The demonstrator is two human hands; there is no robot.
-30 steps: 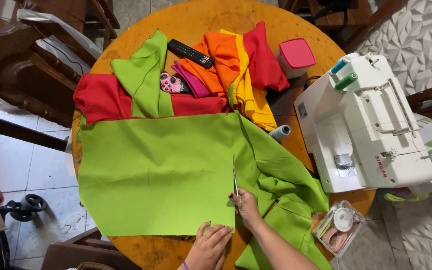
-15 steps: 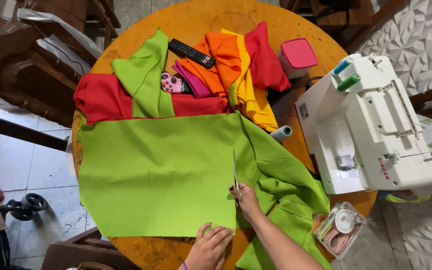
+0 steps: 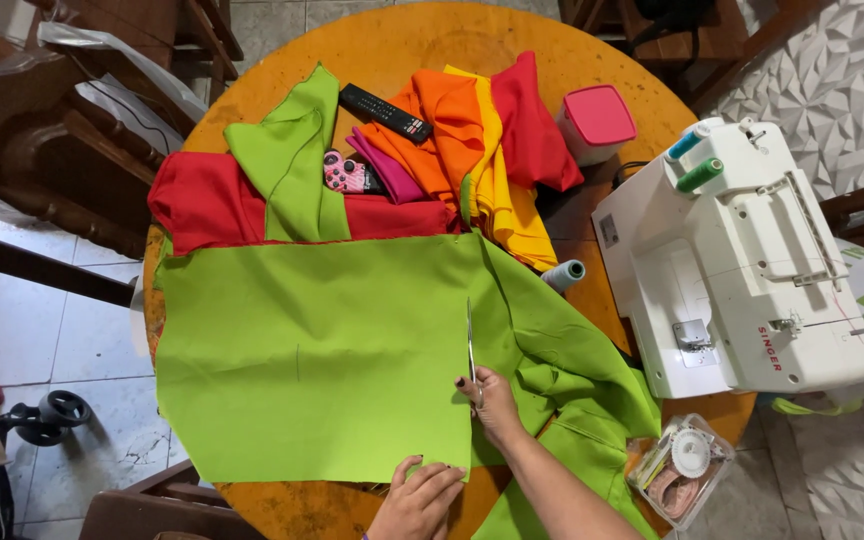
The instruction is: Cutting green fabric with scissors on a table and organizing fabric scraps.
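A round wooden worktop seen from above. A lime green cloth lies flat across its near half, with the already cut part bunched to the right. The right hand is closed round the handles of scissors, blades pointing away along the cloth's right edge. The left hand lies open, palm down, pressing the cloth's near edge, likely to keep it taut. Beyond lie red, orange and yellow cloths, a remote and a pink box; a white sewing machine stands at right.
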